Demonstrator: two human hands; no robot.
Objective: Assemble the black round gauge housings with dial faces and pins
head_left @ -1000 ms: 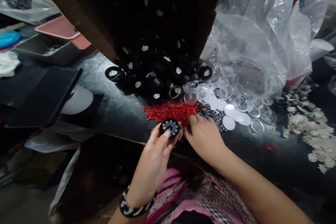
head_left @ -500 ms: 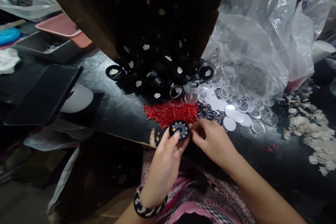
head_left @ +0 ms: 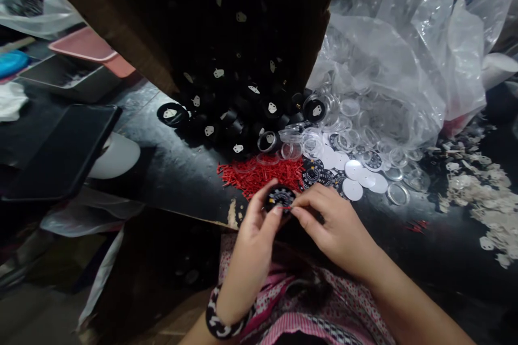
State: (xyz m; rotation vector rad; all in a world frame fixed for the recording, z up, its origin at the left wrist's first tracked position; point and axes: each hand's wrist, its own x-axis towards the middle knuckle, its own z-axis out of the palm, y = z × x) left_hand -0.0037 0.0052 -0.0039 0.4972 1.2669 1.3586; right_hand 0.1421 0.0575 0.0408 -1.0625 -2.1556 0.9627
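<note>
Head view: left hand (head_left: 253, 234) grips a black dial (head_left: 280, 197), right hand (head_left: 338, 226) pinching a red needle (head_left: 285, 207) at it.

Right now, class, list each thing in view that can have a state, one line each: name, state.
Left hand: shut on the dial.
Dial: held face up, above the table edge.
Right hand: pinching a red pin.
Red pin: tip at the dial face.
Pin pile: loose on the table.
Clear bag: open, lenses spilling out.
Black cases: heaped, some face up.
Phone: screen dark.
</note>
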